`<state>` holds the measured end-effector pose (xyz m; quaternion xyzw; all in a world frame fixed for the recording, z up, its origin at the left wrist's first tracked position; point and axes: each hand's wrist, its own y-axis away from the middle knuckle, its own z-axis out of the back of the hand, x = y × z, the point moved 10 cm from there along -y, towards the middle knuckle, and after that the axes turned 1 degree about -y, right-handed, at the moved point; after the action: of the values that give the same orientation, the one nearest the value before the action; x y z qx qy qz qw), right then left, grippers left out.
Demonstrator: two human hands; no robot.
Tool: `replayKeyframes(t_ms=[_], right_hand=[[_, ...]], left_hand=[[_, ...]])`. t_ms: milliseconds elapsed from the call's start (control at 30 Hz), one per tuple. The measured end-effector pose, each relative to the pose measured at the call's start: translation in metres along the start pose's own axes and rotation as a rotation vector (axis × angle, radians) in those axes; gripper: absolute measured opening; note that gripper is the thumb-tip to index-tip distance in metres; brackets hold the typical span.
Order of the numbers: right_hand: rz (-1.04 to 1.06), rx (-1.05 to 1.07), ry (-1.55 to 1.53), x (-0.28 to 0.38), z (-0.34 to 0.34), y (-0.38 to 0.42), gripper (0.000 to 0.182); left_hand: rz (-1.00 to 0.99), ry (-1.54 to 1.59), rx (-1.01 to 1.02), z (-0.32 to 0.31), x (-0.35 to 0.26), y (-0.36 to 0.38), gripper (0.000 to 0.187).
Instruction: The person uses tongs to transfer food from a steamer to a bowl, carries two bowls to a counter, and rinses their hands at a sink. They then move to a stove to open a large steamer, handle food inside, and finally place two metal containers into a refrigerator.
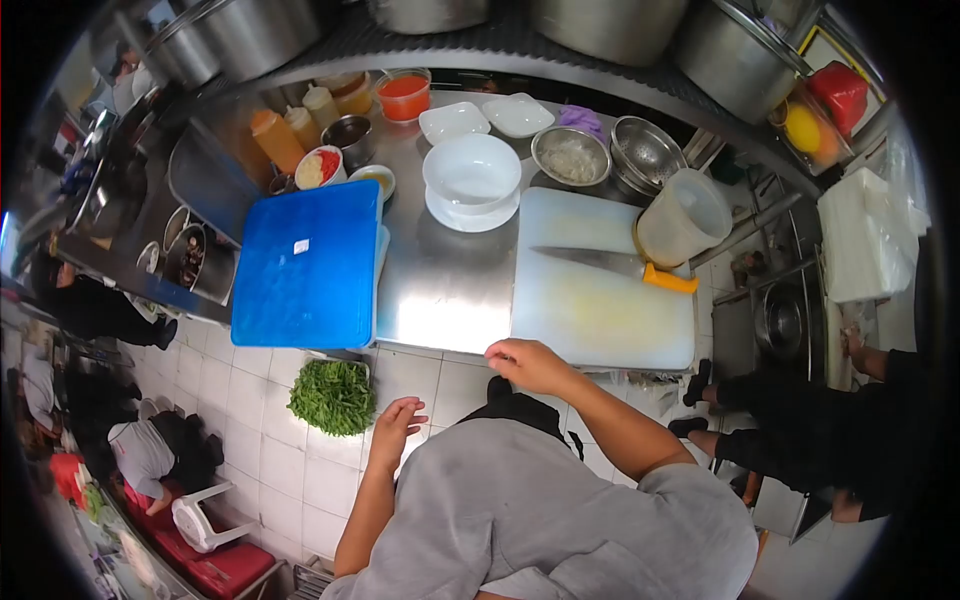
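My left hand (pixel 399 420) hangs in the air short of the table's front edge, fingers slightly bent and apart, holding nothing. Over the front edge of the steel table (pixel 440 280) is my right hand (pixel 530 364), loosely curved with nothing visible in it. It is near the corner of a white cutting board (pixel 570 325). A knife (pixel 620 265) with a yellow handle lies across that board. Left of it sits a large blue lid (pixel 305 280) on a container. White bowls (pixel 472 172) are stacked on the table's middle.
A cloudy plastic container (pixel 684 217) stands at the board's right edge, with metal bowls (pixel 571 157) behind. Sauce bottles (pixel 277 140) and a tub of red sauce (pixel 404 97) line the back left. Leafy greens (pixel 332 397) sit low, left. Other people (pixel 160 450) are on both sides.
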<state>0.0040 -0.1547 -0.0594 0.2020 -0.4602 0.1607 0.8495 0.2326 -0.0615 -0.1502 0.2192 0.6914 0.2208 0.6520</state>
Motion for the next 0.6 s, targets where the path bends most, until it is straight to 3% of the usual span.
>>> replayKeyframes(t_ms=[267, 600], right_hand=[[0.094, 0.275, 0.281, 0.04, -0.126, 0.025, 0.024], [-0.064, 0.32, 0.367, 0.05, -0.209, 0.073, 0.025]], left_hand=[[-0.203, -0.413, -0.191, 0.095, 0.073, 0.05, 0.028], [-0.333, -0.595, -0.099, 0.146, 0.128, 0.084, 0.025]])
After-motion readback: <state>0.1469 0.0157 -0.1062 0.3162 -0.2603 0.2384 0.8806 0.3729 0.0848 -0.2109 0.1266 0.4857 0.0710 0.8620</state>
